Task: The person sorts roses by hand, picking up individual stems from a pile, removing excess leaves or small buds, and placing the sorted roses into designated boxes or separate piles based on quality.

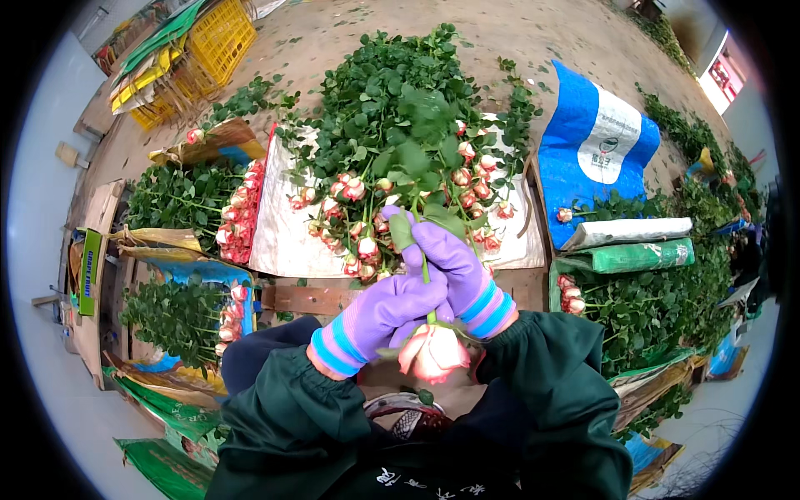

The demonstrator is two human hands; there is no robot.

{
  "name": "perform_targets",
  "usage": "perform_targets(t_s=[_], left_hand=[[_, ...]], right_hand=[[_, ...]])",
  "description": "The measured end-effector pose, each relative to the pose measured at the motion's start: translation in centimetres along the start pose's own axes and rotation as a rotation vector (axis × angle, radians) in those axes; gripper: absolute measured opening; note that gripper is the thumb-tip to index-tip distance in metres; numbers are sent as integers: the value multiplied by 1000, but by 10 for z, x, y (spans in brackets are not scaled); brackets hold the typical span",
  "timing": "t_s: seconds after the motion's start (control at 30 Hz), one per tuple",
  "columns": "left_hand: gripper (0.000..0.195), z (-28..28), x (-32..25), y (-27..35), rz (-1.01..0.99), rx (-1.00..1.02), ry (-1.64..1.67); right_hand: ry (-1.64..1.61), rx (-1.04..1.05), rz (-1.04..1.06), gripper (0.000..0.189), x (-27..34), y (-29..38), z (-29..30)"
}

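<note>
My left hand (390,306), in a purple glove with blue cuff stripes, is closed around the stem of a cream and pink rose (434,354), just above its bloom as pictured. My right hand (453,259), gloved alike, grips the same stem higher in the view, among its leaves. The bloom hangs towards my chest and the leafy end points away from me. Beyond my hands a large heap of cut roses (394,94) lies on a white woven sheet (284,231), with its blooms on the near side.
Rose bundles (181,203) lie in wrappings at the left, near a yellow plastic crate (222,37). At the right are a blue and white woven sheet (562,137), a rolled green sheet (644,255) and more roses (656,306). A wooden board (309,300) runs before me.
</note>
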State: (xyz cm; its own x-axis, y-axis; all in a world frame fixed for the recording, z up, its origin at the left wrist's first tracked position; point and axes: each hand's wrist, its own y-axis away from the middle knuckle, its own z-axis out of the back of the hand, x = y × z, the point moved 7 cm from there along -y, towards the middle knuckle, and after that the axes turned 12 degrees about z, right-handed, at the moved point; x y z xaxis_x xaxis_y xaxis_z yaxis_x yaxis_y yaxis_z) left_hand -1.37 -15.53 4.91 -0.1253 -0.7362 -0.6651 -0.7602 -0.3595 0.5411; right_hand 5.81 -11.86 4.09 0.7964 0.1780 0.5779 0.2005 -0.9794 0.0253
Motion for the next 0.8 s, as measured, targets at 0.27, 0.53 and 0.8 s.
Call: perform_targets(t_s=[0.27, 0.53, 0.8], left_hand=[[33, 7, 10, -7, 37, -202, -225], [51, 6, 99, -47, 12, -335, -1376], [37, 14, 119, -18, -224, -368, -1383]], right_hand=[[650, 24, -100, 41, 28, -2, 25], [1779, 107, -144, 34, -9, 44, 110], [2372, 402, -125, 14, -20, 97, 166]])
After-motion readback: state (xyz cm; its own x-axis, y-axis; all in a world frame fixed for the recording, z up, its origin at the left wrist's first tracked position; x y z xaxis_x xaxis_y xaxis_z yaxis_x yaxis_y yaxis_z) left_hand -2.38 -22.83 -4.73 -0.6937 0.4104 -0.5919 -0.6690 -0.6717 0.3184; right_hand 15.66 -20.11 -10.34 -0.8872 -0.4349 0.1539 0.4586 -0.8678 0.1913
